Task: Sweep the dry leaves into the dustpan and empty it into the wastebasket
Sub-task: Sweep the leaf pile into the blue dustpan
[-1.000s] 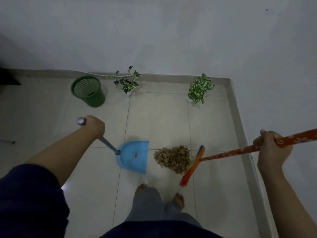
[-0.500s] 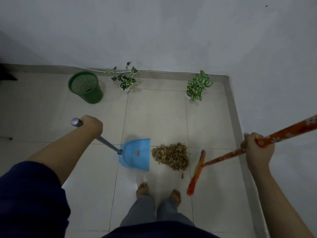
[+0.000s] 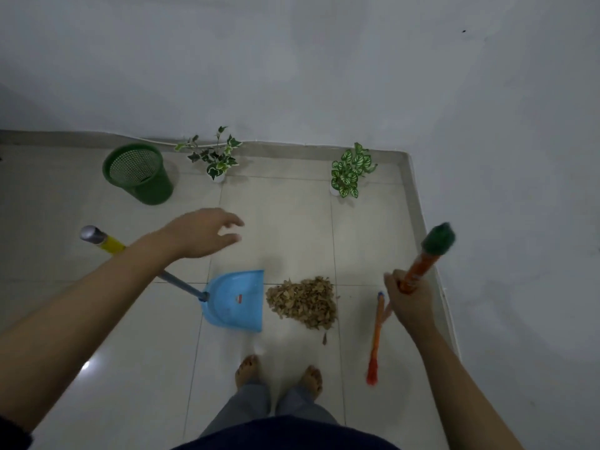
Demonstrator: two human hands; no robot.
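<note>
Right hand (image 3: pixel 407 303), at right of centre, has its grip closed around the broom (image 3: pixel 418 277); left hand (image 3: pixel 203 233) hovers spread, off the dustpan (image 3: pixel 238 300) handle. Dry leaves (image 3: pixel 303 302) lie piled just beside the pan's mouth at lower centre. Best to regrip the handle, brace the pan, then sweep leftward in short strokes; the wastebasket (image 3: pixel 139 173) waits upper left.

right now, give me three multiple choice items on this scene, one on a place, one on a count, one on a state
1. Where does the leaf pile lie?
A. between the dustpan and the broom
B. inside the wastebasket
C. behind the plants

2. How many potted plants stand by the wall?
A. one
B. two
C. four

3. What is the left hand doing?
A. gripping the dustpan handle
B. open, off the handle
C. pressed on the leaves

Key: 1 A, pile sits on the floor between them; 2 B, an ivy and a veined plant; 3 B, fingers spread, empty, while the right hand holds the broom.
</note>
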